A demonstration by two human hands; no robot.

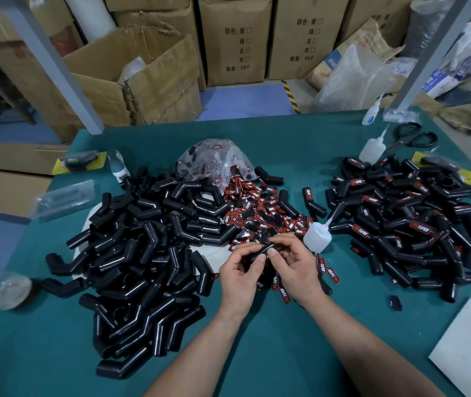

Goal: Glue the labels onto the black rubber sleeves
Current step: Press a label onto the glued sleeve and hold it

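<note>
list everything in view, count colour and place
table: one, green, under everything
plain sleeves: many, black, left pile
labelled sleeves: many, black with red labels, right pile
labels: many, red and black, centre heap
plastic bag: one, clear, behind the labels
glue bottles: three, whitish, one centre, two far right
scissors: one, black handles, far right
paper sheet: one, white, near right corner
cardboard boxes: several, brown, behind the table
held sleeve: one, black, front centre
left hand: grips held sleeve
right hand: pinches held sleeve
</note>
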